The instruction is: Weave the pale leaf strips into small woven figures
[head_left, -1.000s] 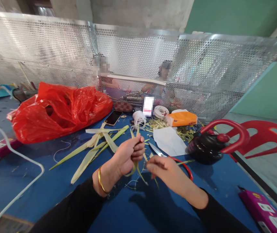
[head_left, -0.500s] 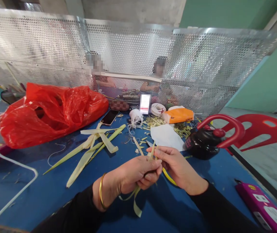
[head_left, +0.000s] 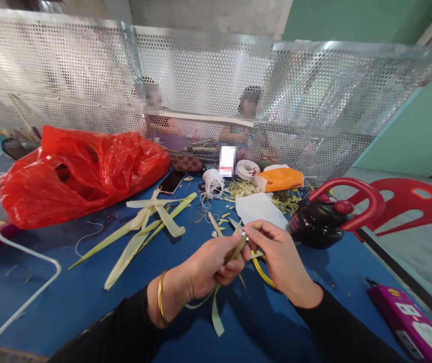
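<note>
My left hand (head_left: 216, 262) is closed around a folded pale-green leaf strip (head_left: 236, 251), whose loose tail (head_left: 217, 315) hangs below the fist. The thumb and fingers of my right hand (head_left: 278, 259) pinch at the top end of the same strip, touching my left fingertips. What lies inside the left fist is hidden. Scissors with yellow handles (head_left: 261, 272) lie partly beneath my hands, with a blade tip showing just beyond them. Left of my hands, several long leaf strips (head_left: 145, 229) lie crossed on the blue table (head_left: 87, 307).
Further back are a red plastic bag (head_left: 87, 176), a phone (head_left: 173, 181), a white thread spool (head_left: 213, 182), a ribbon roll (head_left: 247, 170), an orange tissue pack (head_left: 281, 179) and white paper (head_left: 259, 209). A black pot (head_left: 316, 224) and a purple power strip (head_left: 408, 320) stand right.
The held strip has turned from pointing up to lying slanted across my left hand. My right fingers have shifted slightly toward its top end, and the hanging tail has swung a little.
</note>
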A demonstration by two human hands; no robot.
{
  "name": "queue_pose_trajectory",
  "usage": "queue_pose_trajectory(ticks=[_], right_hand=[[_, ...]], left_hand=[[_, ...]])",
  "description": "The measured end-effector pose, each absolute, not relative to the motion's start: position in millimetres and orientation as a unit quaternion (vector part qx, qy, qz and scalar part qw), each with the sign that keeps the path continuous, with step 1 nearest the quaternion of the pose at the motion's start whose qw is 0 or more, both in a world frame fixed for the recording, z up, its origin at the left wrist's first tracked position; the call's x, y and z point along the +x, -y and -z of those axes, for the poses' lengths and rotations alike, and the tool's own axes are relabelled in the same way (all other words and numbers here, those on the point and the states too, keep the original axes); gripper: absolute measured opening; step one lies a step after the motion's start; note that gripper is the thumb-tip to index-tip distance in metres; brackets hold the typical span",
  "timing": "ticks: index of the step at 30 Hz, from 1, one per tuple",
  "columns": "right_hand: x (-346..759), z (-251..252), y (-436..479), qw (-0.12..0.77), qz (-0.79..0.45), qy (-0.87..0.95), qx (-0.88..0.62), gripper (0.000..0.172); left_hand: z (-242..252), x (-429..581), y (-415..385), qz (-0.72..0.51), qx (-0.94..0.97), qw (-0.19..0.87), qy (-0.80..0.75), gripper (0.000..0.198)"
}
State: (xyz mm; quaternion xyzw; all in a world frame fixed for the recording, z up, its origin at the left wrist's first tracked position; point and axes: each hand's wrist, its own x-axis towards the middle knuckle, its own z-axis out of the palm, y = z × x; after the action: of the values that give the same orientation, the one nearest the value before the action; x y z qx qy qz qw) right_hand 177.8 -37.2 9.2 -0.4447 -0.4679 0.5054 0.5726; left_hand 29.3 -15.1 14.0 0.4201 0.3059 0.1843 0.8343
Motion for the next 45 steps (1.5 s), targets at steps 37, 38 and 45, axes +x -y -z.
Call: queue_pose_trajectory(ticks=[37,38,45], right_hand=[[197.8,-16.6,26.8,0.674,-0.494,0.342,-0.429,0.018],[202.0,-17.0,24.6,0.687,-0.484,0.336,-0.426,0.018],[215.6,-16.3,14.3,0.725,-0.459,0.308,-0.410,0.023]], left_hand=[[-14.1,30.0,15.0,-0.210,0.475,0.792,-0.321,0.030],[-13.9,30.1,14.9,-0.206,0.477,0.791,-0.322,0.031],[-7.3,31.0,13.2,-0.196,0.438,0.810,-0.337,0.024]])
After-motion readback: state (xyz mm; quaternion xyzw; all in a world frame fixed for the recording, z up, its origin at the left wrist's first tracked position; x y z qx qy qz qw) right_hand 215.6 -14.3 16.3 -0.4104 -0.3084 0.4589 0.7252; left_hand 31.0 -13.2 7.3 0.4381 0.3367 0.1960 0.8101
